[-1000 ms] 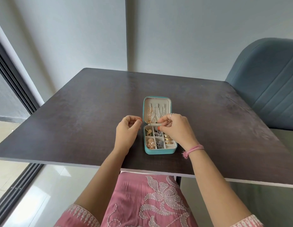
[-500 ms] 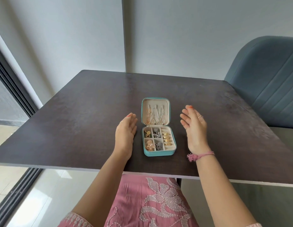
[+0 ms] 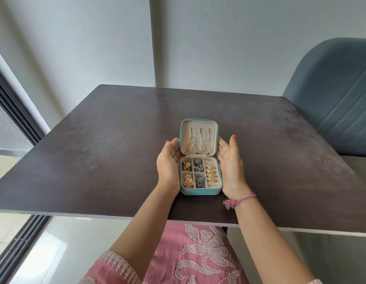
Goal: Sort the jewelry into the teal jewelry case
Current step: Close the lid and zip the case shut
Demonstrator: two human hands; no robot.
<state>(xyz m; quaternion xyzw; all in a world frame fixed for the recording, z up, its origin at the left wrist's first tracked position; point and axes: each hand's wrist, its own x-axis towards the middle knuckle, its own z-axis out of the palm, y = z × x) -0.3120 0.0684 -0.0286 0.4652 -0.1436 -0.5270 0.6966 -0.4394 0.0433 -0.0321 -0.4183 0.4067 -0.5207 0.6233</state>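
Sorting looks done: teal jewelry case (image 3: 201, 190) sits open on the table (image 3: 96, 150), near your edge. Earrings (image 3: 188, 181) fill the four small compartments, rings (image 3: 211, 173) sit in the right-hand roll, chains (image 3: 198, 143) hang in the lid (image 3: 198, 125). Nothing loose on the tabletop. Your left hand (image 3: 168, 163) and right hand (image 3: 230, 165) flank the case with palms open, touching or just beside its walls, gripping nothing. Likely next: fold the lid down, keeping the chains clear of the hinge.
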